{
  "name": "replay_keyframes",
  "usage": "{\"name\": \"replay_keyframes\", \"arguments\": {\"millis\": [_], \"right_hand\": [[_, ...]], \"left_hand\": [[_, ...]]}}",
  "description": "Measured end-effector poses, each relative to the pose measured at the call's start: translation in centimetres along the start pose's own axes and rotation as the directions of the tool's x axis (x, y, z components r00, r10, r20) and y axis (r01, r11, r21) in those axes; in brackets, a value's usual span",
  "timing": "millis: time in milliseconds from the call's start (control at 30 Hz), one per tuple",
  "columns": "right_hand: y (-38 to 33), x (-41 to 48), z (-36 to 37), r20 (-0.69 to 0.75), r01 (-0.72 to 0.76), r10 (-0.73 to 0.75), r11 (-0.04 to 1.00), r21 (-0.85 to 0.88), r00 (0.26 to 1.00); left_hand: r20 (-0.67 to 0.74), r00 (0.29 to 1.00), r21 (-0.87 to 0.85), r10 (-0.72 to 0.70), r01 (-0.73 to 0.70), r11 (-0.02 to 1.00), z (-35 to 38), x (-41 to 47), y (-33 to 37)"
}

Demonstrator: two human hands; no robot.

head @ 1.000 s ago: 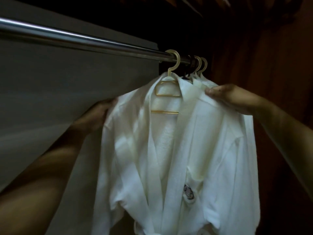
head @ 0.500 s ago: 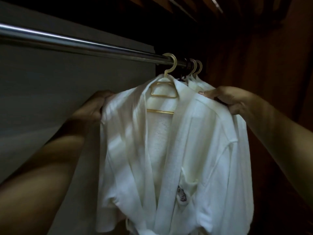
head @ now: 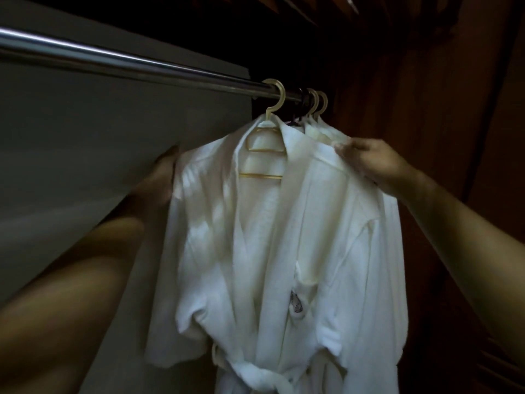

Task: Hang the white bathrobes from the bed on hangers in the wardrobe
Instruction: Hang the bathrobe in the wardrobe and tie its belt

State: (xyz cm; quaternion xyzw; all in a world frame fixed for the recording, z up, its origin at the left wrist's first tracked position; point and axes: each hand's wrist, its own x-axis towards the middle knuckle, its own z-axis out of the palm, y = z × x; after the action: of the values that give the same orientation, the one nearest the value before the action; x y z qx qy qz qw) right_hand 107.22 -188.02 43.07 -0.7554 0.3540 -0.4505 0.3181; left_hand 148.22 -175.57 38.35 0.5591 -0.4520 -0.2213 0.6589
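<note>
A white bathrobe (head: pixel 272 251) hangs on a cream hanger (head: pixel 274 106) hooked over the metal wardrobe rail (head: pixel 122 64). My left hand (head: pixel 163 172) is at the robe's left shoulder, blurred, its fingers partly hidden behind the cloth. My right hand (head: pixel 372 159) pinches the robe's right shoulder near the collar. Two more cream hangers (head: pixel 316 105) with white robes (head: pixel 326 135) hang just behind, mostly hidden by the front robe.
A grey wardrobe panel (head: pixel 99 155) stands on the left behind the rail. Dark wooden walls (head: pixel 440 109) close in on the right. The rail's left stretch carries no hangers.
The robe and both hands sit slightly further right and higher in view. My right hand has slid up along the shoulder toward the collar. My left hand is now blurred at the left shoulder.
</note>
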Motion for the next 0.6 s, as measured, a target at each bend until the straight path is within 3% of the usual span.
{"name": "replay_keyframes", "arguments": {"millis": [100,233,300,367,433,533,600], "right_hand": [[3.5,-3.7,0.7,-0.09,0.117,-0.133,0.98,-0.16,0.987],[7.0,-6.5,1.1,-0.061,-0.058,0.041,0.952,-0.3,0.997],[7.0,-7.6,0.7,-0.126,-0.075,0.029,0.923,-0.378,0.992],[6.6,-9.3,1.2,-0.268,-0.077,-0.03,0.923,-0.378,0.963],[6.8,-11.8,3.1,-0.316,-0.053,-0.088,0.911,-0.409,0.945],[7.7,-15.0,5.8,-0.166,-0.067,-0.007,0.897,-0.436,0.986],[7.9,-15.7,5.8,-0.151,-0.087,0.024,0.901,-0.426,0.988]], "left_hand": [[0.047,0.999,0.056,0.022,-0.025,0.998,-0.7,-2.2,-3.3],[-0.132,0.991,0.383,0.014,0.038,0.923,-1.8,-2.4,-6.7],[-0.24,0.962,0.677,0.133,0.068,0.733,-1.6,-2.3,-6.9],[-0.258,0.938,0.838,0.23,0.099,0.536,-0.7,-3.1,-7.0],[-0.246,0.936,0.831,0.25,0.072,0.551,0.8,-4.6,-7.2],[-0.188,0.949,0.782,0.251,-0.01,0.623,3.2,-7.7,-8.4],[-0.137,0.97,0.726,0.202,-0.04,0.687,4.9,-9.2,-8.2]]}}
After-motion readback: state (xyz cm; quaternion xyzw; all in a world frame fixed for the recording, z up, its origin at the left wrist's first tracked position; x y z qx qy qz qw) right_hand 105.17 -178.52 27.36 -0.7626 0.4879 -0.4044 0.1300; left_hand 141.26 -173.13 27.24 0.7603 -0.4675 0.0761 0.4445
